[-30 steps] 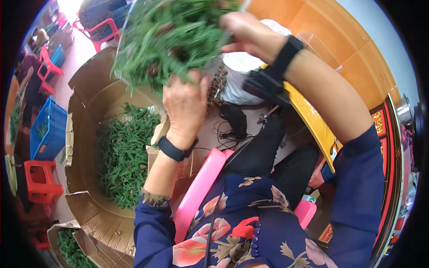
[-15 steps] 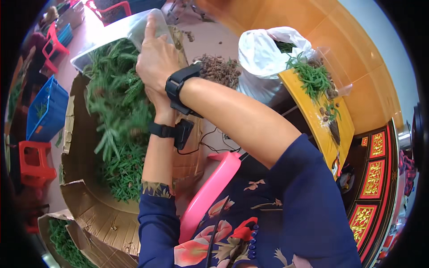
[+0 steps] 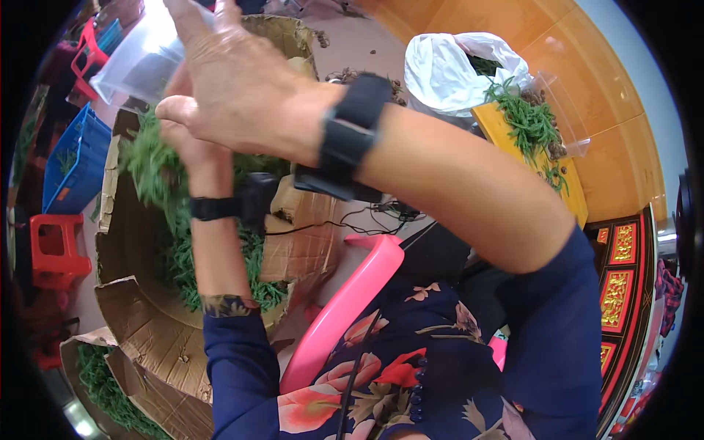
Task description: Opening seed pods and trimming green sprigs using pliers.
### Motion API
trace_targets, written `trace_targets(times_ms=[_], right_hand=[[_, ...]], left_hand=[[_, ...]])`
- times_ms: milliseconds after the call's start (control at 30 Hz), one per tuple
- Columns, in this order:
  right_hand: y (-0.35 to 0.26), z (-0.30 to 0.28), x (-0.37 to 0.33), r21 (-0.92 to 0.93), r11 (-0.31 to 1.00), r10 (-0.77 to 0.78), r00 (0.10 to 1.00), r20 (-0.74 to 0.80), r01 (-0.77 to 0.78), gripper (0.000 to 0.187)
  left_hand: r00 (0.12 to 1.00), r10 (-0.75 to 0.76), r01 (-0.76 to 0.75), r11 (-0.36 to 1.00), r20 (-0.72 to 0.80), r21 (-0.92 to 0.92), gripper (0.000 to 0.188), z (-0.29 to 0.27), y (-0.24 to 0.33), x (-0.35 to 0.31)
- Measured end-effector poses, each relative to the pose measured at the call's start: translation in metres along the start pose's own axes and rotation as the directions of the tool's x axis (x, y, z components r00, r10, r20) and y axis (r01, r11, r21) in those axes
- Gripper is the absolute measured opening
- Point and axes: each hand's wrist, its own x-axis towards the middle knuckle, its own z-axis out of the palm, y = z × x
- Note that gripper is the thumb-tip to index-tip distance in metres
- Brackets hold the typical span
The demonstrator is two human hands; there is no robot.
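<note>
A clear plastic bin (image 3: 139, 62) is tipped over the large cardboard box (image 3: 136, 301), at the upper left. My right hand (image 3: 238, 92) reaches across in front, closed at the bin's right side, its fingers partly cut off by the frame's top. Just beneath it, my left hand (image 3: 198, 143) is closed by the bin's lower edge, its fingers mostly hidden behind the right hand. Leafy green sprigs (image 3: 150, 165), blurred by motion, hang below the bin. More green sprigs (image 3: 191, 268) lie inside the box. I wear black straps on both wrists.
A pink plastic chair arm (image 3: 345, 315) curves beside my lap. Black cables (image 3: 367, 216) lie beyond it. To the right stand a white bag (image 3: 447, 73) and a yellow board (image 3: 568, 187) with sprigs. Left are a blue bin (image 3: 77, 161) and a red stool (image 3: 59, 246).
The bin has moved left and tilted differently. Both hands have shifted left, the right one rising nearer the camera. Sprigs have dropped lower into the box.
</note>
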Motion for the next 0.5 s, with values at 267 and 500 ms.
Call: trace_targets(times_ms=[267, 500], right_hand=[[0.065, -0.106, -0.102, -0.287, 0.958, 0.000, 0.997, 0.074, 0.021, 0.065], [0.094, -0.177, -0.210, 0.037, 0.784, 0.618, 0.785, 0.038, -0.620, 0.054]], left_hand=[[0.916, 0.016, 0.032, 0.993, -0.400, 0.113, 0.036, -0.072, 0.086, -0.005], [0.993, -0.017, 0.060, 0.920, 0.115, -0.388, 0.045, -0.109, 0.132, -0.006]])
